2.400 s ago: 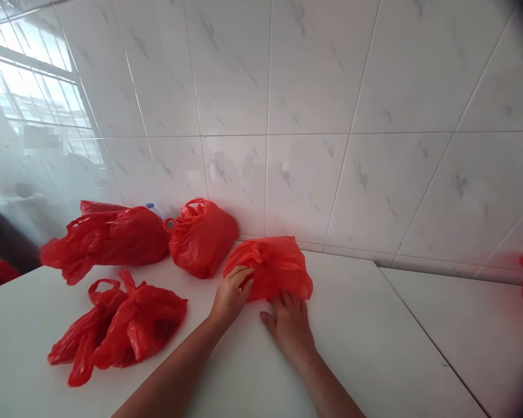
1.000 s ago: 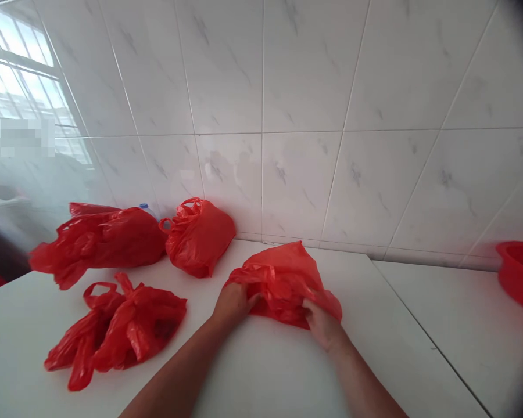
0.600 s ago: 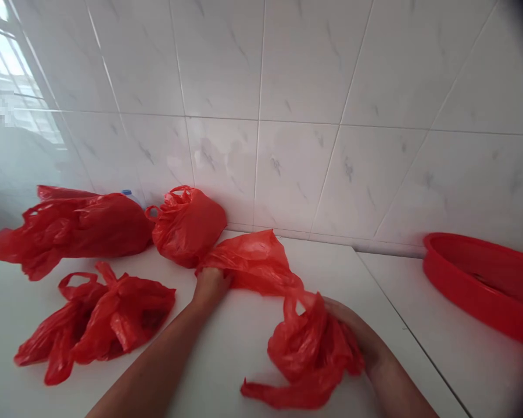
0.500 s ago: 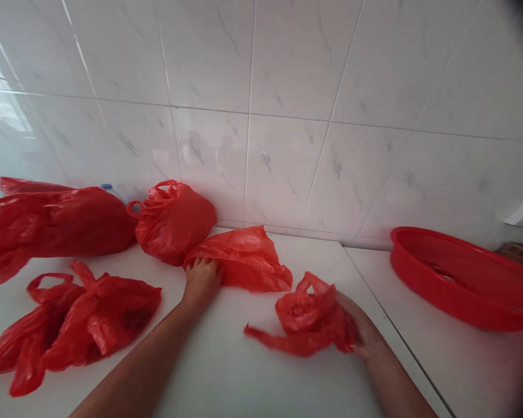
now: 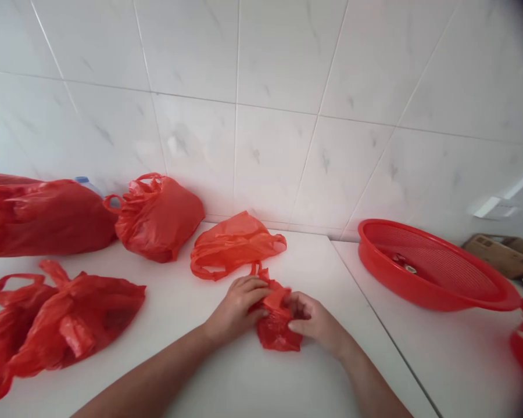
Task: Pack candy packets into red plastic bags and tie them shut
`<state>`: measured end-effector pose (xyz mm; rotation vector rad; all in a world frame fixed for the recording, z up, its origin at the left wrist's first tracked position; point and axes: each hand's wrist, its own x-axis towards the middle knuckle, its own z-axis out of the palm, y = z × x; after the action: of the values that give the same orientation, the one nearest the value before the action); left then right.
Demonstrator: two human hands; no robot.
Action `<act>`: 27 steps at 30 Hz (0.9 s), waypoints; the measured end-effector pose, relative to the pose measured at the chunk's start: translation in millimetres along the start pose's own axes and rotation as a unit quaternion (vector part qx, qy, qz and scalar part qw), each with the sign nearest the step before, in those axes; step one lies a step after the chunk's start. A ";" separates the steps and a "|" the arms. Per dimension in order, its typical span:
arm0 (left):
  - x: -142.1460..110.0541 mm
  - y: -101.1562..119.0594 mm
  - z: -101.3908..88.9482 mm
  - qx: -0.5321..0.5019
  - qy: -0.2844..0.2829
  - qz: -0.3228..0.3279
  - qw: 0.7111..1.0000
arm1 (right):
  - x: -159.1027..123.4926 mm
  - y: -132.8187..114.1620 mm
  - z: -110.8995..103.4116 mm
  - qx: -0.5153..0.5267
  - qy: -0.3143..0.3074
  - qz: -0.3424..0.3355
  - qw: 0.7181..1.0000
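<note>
Both my hands are on a small crumpled red plastic bag (image 5: 279, 330) near the middle of the white tabletop. My left hand (image 5: 240, 305) grips its left side, thumb below and fingers over the top. On the right side, my right hand (image 5: 310, 318) pinches the bag's edge between thumb and curled fingers. Just behind them a flattened orange-red plastic bag (image 5: 239, 241) lies loose, its handles spread. A full red plastic bag (image 5: 159, 217) stands left of that one, against the wall. What the crumpled bag contains, if anything, is hidden.
More red bags lie at left, a long bulging bag (image 5: 56, 217) behind a knotted bag (image 5: 91, 313). A bottle with a blue cap (image 5: 82, 180) shows behind. To the right are a red basket (image 5: 418, 296) holding small items and a cardboard box (image 5: 492, 255). Tiled wall (image 5: 279, 162) behind.
My left hand has left the flat bag and moved right onto the crumpled bag. My right hand has brought that bag inward, and it is now more compact. The view has shifted slightly right.
</note>
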<state>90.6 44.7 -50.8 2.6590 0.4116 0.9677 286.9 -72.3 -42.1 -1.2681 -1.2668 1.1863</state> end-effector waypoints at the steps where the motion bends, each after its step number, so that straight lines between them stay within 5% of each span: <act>1: 0.9 -5.6 -1.6 0.014 0.003 -0.014 1.000 | 0.4 0.9 -4.0 -0.033 0.031 0.005 0.999; 5: 0.9 -39.4 -15.8 0.071 0.071 -0.094 0.991 | -0.5 7.6 -30.9 -0.079 0.174 0.021 0.981; 11: -5.7 -78.9 -40.8 0.176 0.131 -0.201 0.955 | -9.1 14.7 -63.3 -0.142 0.277 0.037 0.950; 18: -18.1 -87.0 -33.0 0.230 0.114 -0.239 0.937 | -15.3 5.5 -63.4 -0.300 0.441 -0.066 0.843; 23: -16.6 -93.5 -30.9 0.227 0.171 -0.219 0.934 | -2.7 5.3 -26.1 -0.524 0.357 -0.184 0.752; 27: -9.7 -76.6 -40.2 0.239 0.273 -0.165 0.917 | 6.4 16.7 -11.6 -0.502 0.336 -0.170 0.779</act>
<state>44.1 118.2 -54.0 2.5181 1.3224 1.6542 299.8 -66.0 -57.9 -1.8434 -1.4787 -0.3534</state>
